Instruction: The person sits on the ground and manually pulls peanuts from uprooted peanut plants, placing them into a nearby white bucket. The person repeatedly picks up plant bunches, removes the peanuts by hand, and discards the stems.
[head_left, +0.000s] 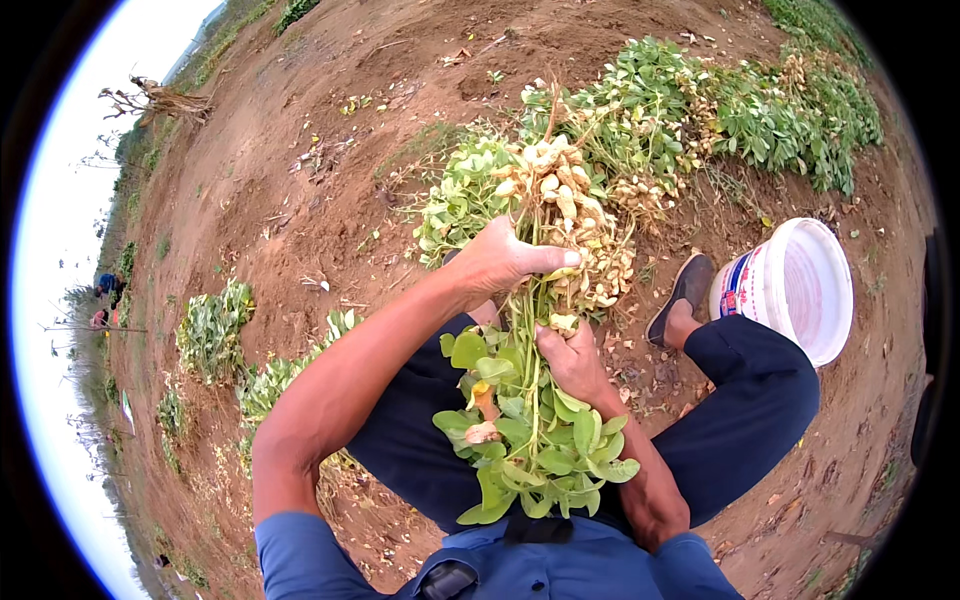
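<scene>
My left hand (506, 259) grips the green stems of an uprooted peanut plant (534, 405), its thumb lying across them just under the pods. The plant hangs upside down, with a cluster of pale peanut pods (559, 184) and thin roots at the top and its leaves spread over my lap. Lower on the same bunch, my right hand (574, 360) is closed around stems, thumb upward beside a small pale-yellow piece. Whether that piece is a pod or a leaf, I cannot tell. A heap of loose-looking pods (604, 274) shows just beyond the hands.
A white plastic bucket (817, 292) bearing printing stands tilted by my right knee. Pulled peanut plants (652, 105) lie in a row ahead, and more leafy bunches (215, 330) are at left. Reddish-brown soil (300, 217) surrounds me. Distant people (110, 285) appear at the far left.
</scene>
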